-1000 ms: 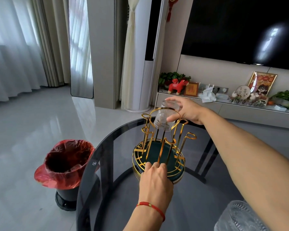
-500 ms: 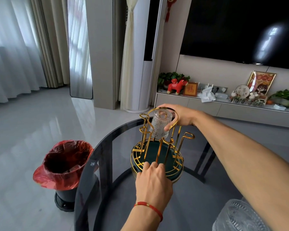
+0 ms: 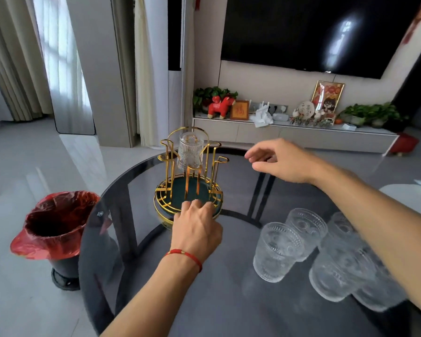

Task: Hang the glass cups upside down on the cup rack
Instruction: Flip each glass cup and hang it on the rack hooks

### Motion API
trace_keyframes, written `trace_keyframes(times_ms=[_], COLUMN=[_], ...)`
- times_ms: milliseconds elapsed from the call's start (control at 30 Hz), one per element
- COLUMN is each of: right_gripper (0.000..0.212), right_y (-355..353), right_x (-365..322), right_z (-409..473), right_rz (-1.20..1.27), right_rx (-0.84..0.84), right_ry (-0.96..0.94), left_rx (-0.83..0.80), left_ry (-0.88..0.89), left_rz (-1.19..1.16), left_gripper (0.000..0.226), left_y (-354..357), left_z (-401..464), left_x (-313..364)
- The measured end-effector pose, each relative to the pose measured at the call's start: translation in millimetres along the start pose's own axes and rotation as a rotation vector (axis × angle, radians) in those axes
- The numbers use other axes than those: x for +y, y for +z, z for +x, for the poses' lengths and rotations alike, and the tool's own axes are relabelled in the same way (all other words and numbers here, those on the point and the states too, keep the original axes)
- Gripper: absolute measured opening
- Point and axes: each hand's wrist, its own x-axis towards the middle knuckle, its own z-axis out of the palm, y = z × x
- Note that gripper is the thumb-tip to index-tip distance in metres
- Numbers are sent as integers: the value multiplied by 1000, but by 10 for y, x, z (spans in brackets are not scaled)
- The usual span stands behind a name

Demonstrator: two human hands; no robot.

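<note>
A gold wire cup rack (image 3: 170,166) with a dark green base stands on the round dark glass table (image 3: 204,300). One ribbed glass cup (image 3: 190,152) hangs upside down on a far peg of the rack. My left hand (image 3: 197,229) grips the rack's near base rim with its fingertips. To the right of the rack, apart from the hung cup, my right hand (image 3: 282,161) hovers above the table with its fingers spread and nothing in it. Several more patterned glass cups (image 3: 276,251) stand upright in a cluster at the table's right, partly hidden under my right forearm.
A black bin with a red bag (image 3: 54,224) stands on the floor left of the table. Beyond the table is a low TV console (image 3: 289,135) with ornaments and plants, under a wall-mounted screen. A white object (image 3: 413,198) shows at the far right edge.
My right hand lowered the cup onto a rack peg, let go and drew back to the right. The view tilted down, bringing the cluster of cups into sight. My left hand stayed on the base.
</note>
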Motion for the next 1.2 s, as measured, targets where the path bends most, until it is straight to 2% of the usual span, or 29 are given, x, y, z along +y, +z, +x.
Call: trace_keyframes(times_ms=[100, 200, 267, 333, 433, 600, 667, 733, 900, 967, 1033, 1100, 1200], right_gripper=[31, 58, 58, 46, 31, 30, 31, 30, 27, 29, 33, 43, 44], right_y=[57, 201, 381, 563, 771, 882, 904, 924, 908, 947, 1010, 1084, 1160], right_x=[-131, -228, -236, -197, -92, -12, -26, -56, -170, -231, -280, -339, -399], right_z=[-658, -1179, -1421, -1587, -1689, -1777, -1785, -1785, -1744, -1679, -1624, -1540, -1352], right_rz=[-82, -67, -4, 98, 200, 262, 293, 318, 443, 559, 701, 827, 1164], right_rx=[-47, -207, -105, 143, 414, 401, 378, 396, 607, 578, 450, 306, 176], right_ry=[-47, -26, -70, -108, -57, 3, 1, 1, -57, -14, 192, 389, 540], left_rx=[-45, -205, -372, -454, -391, -216, -217, -224, -113, -80, -89, -105, -146], left_ry=[81, 88, 93, 132, 229, 268, 238, 191, -46, -181, -291, -331, -318], left_rz=[-220, -490, -652, -657, -514, -469, -514, -562, -789, -976, -1184, -1328, -1398], left_gripper=[39, 63, 86, 102, 111, 87, 75, 76, 80, 85, 88, 87, 87], left_y=[-21, -9, 27, 97, 245, 419, 411, 375, 161, 41, -45, -116, -163], left_z=[-155, -269, -328, -369, -429, -381, -341, -289, -237, -238, -239, -226, -248], left_x=[174, 311, 365, 441, 567, 692, 662, 605, 406, 314, 260, 191, 124])
